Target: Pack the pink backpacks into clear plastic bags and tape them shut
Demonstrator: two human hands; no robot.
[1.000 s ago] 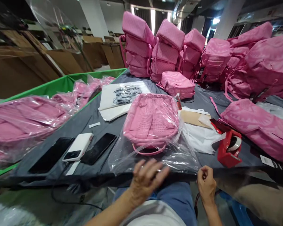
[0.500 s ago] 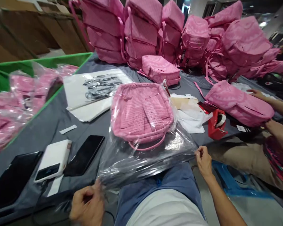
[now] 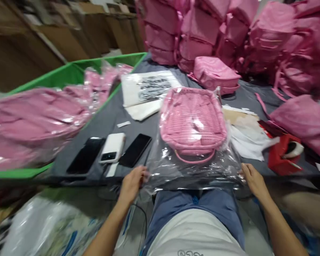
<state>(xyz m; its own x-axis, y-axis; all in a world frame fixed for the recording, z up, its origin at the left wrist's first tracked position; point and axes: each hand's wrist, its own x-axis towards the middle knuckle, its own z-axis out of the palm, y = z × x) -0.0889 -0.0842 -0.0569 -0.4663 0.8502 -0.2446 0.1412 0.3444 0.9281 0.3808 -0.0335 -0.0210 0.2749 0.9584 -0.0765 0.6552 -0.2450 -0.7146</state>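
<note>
A pink backpack lies in a clear plastic bag at the table's front edge, its handle loop toward me. The bag's near end reaches past the backpack to my lap. My left hand pinches the bag's near left corner, fingers closed. At the opposite corner, my right hand grips the plastic between thumb and fingers. To the right stands a red tape dispenser with a roll in it, and white paper sheets lie between it and the backpack.
Left of the bag lie two black phones and a white power bank. A green-edged bin holds several bagged pink backpacks. Printed white bags and stacked pink backpacks are farther back.
The view has turned left, showing more of the green bin. Both hands still hold the bag's corners, and the near edge looks pulled straighter. The co-worker's hands have left the view.
</note>
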